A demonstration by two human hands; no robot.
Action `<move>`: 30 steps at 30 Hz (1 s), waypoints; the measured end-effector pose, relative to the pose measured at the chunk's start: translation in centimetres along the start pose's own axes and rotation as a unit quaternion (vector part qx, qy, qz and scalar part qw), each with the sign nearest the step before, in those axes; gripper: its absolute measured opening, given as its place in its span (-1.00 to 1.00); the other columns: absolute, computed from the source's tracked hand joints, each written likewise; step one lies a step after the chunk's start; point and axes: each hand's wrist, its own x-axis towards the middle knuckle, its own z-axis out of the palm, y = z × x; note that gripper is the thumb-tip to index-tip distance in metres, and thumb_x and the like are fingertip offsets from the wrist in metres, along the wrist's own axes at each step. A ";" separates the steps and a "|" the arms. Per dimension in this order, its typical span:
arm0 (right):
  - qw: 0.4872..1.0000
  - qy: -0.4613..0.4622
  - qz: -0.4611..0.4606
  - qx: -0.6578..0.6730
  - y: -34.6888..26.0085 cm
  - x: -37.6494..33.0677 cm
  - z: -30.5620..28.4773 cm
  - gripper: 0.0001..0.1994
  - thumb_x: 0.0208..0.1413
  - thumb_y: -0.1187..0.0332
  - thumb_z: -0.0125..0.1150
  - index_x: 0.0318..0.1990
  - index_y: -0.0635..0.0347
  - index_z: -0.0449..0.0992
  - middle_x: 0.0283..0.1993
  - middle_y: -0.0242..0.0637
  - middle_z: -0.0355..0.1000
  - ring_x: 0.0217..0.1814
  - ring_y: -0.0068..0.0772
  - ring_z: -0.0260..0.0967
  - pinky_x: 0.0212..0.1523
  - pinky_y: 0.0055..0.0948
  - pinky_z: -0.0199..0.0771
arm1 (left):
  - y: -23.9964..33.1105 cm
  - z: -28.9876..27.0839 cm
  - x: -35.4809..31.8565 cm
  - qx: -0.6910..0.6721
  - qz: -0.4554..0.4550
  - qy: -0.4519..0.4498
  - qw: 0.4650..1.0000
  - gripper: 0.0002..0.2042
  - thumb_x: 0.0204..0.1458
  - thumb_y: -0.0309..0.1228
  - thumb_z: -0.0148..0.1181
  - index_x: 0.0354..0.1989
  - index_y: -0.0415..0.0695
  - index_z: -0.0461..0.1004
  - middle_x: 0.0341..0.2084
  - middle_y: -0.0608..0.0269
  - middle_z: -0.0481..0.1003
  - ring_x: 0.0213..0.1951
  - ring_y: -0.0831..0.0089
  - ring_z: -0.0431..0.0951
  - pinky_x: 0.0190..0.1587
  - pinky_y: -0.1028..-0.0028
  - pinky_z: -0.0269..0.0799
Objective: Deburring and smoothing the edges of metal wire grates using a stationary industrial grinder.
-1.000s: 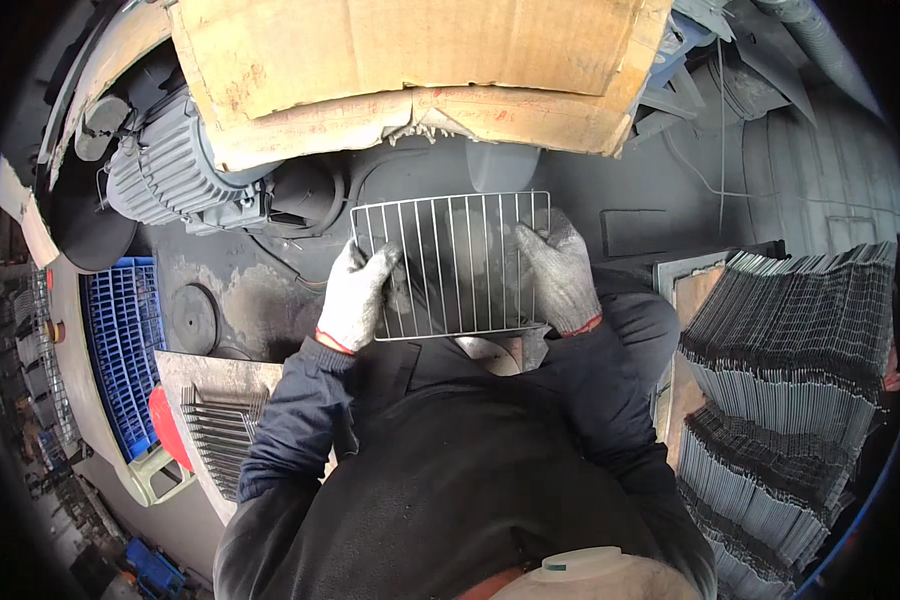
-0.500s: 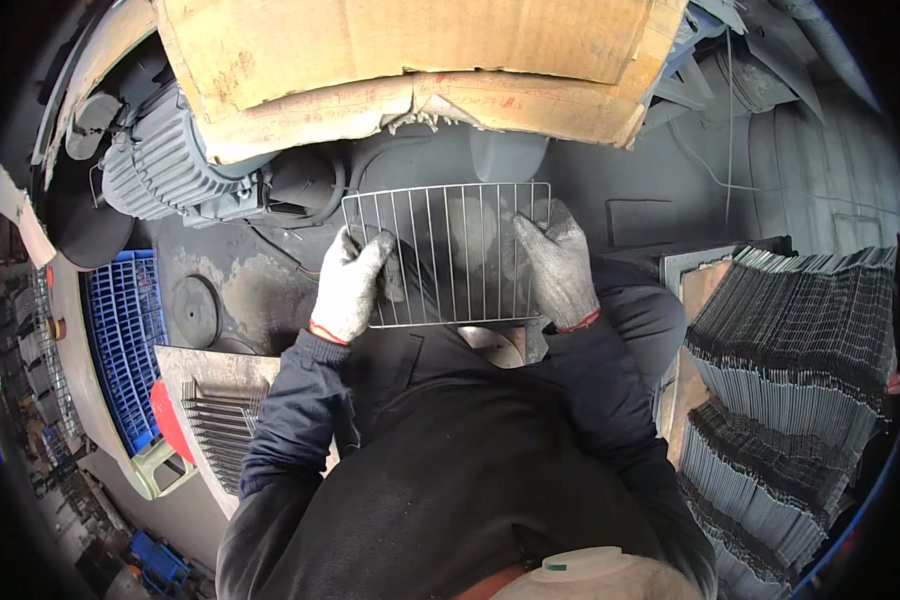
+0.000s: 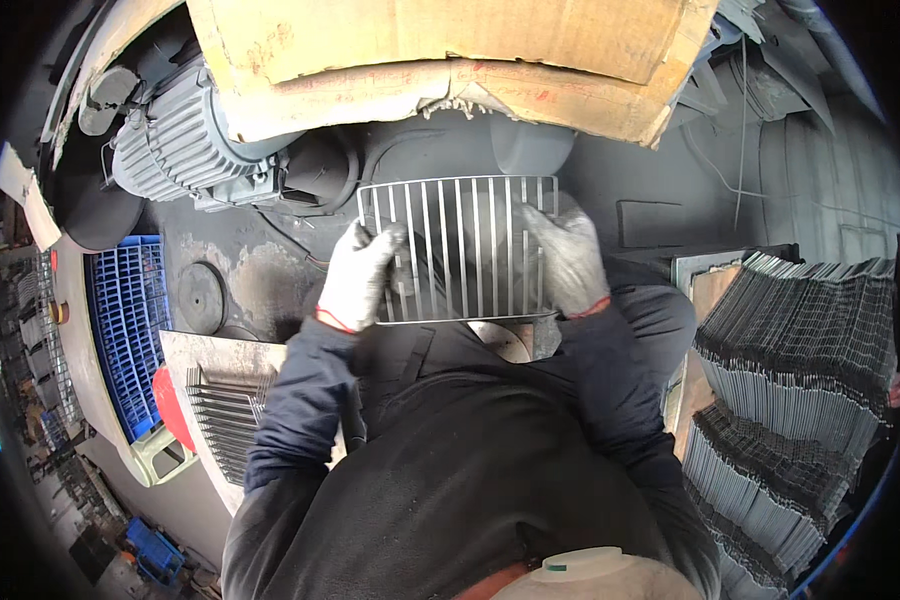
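Note:
A rectangular wire rack [image 3: 460, 250] with thin parallel bars is held up in front of me, roughly level across my lap. My left hand [image 3: 358, 272], in a grey-white knit glove with a red cuff edge, grips its left side with the thumb on top. On the opposite side my right hand [image 3: 570, 258], gloved the same way, is closed on the rack's edge. The undersides of both grips are partly hidden. The bars look smeared by motion.
Tall stacks of wire racks [image 3: 795, 330] stand at my right. More racks [image 3: 228, 415] lie on a board at my left, near a blue plastic crate [image 3: 130, 330]. A grey motor [image 3: 185, 135] sits far left. Cardboard [image 3: 450, 85] overhangs the far side.
Both hands still hold the wire rack, which sits slightly further right in the picture. The surroundings have shifted a little with the view, and the bars now look thicker and blurred.

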 end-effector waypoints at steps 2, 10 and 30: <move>0.999 -0.012 0.030 -0.012 -0.9 -0.5 0.7 -0.74 0.32 0.31 0.44 -0.09 0.40 0.63 -0.18 -0.28 0.65 -0.29 -0.56 0.52 -0.33 -0.46 0.52 | 0.7 -0.2 0.2 -0.010 -0.021 0.017 1.000 -0.79 0.34 -0.39 0.28 0.01 -0.22 0.47 -0.38 0.25 0.58 -0.44 0.53 0.62 -0.47 0.51 0.57; 0.995 0.078 0.026 0.052 -6.1 -6.9 -7.7 -0.62 0.38 0.47 0.20 0.30 0.38 0.49 0.17 -0.17 0.60 0.18 -0.38 0.58 0.23 -0.39 0.57 | -1.8 9.1 3.5 -0.045 -0.076 -0.135 0.987 -0.62 0.28 -0.30 0.36 0.13 -0.28 0.48 -0.35 0.20 0.58 -0.43 0.41 0.62 -0.38 0.40 0.62; 0.995 0.026 0.093 -0.029 -6.0 -3.7 -8.8 -0.68 0.39 0.38 0.25 0.19 0.35 0.58 0.07 -0.16 0.63 0.01 -0.38 0.60 0.05 -0.42 0.62 | 1.1 6.8 3.5 -0.077 -0.125 -0.147 0.978 -0.84 0.35 -0.41 0.20 -0.08 -0.26 0.60 -0.43 0.26 0.59 -0.48 0.43 0.59 -0.36 0.34 0.59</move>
